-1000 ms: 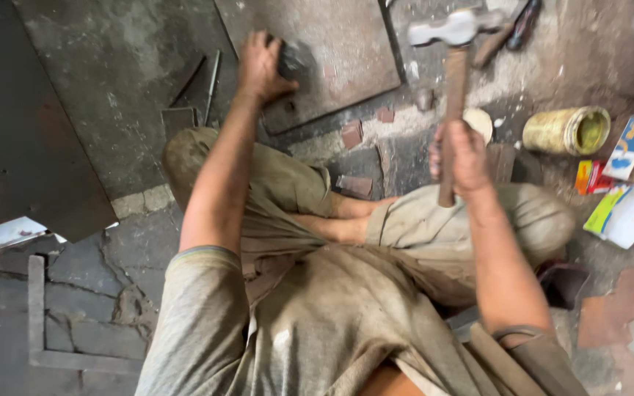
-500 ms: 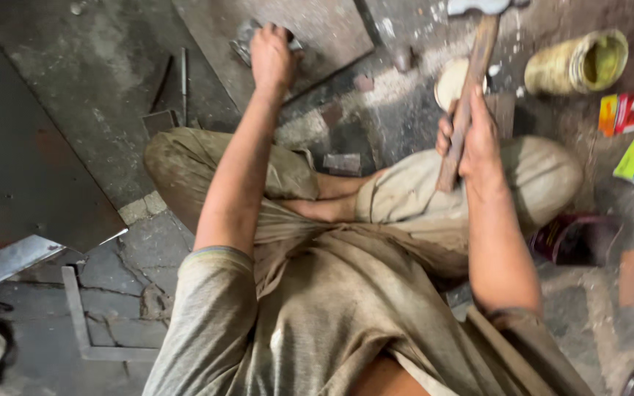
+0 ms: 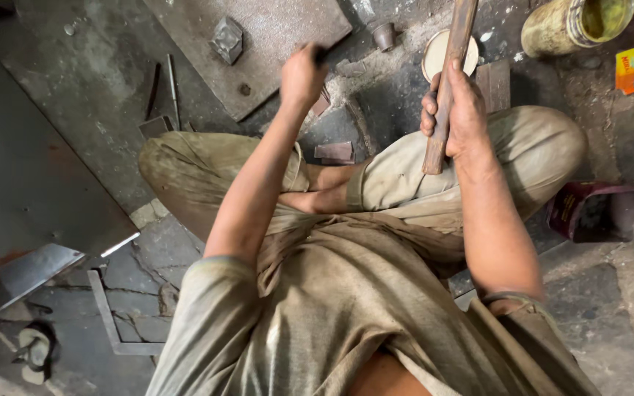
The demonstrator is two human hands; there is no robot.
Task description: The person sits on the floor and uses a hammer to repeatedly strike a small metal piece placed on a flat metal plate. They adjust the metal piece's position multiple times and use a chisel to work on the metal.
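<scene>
While the person sits cross-legged on the floor (image 3: pixel 67 95), a flat metal plate (image 3: pixel 273 37) lies ahead, a small crumpled metal piece (image 3: pixel 227 39) resting near its left part. At the plate's near right edge, the left hand (image 3: pixel 302 73) is fisted around a small dark tool (image 3: pixel 321 53) whose kind cannot be made out. Further right, the right hand (image 3: pixel 455 110) is wrapped tight on a wooden hammer handle (image 3: pixel 450 66), upright, its head out of view. Beyond, near the right edge, stands a yellow tin (image 3: pixel 574 26).

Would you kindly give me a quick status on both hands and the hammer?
Right hand gripping wooden hammer handle, head out of frame. Left hand closed on small dark tool over metal plate. Small metal block on plate, untouched.
</scene>
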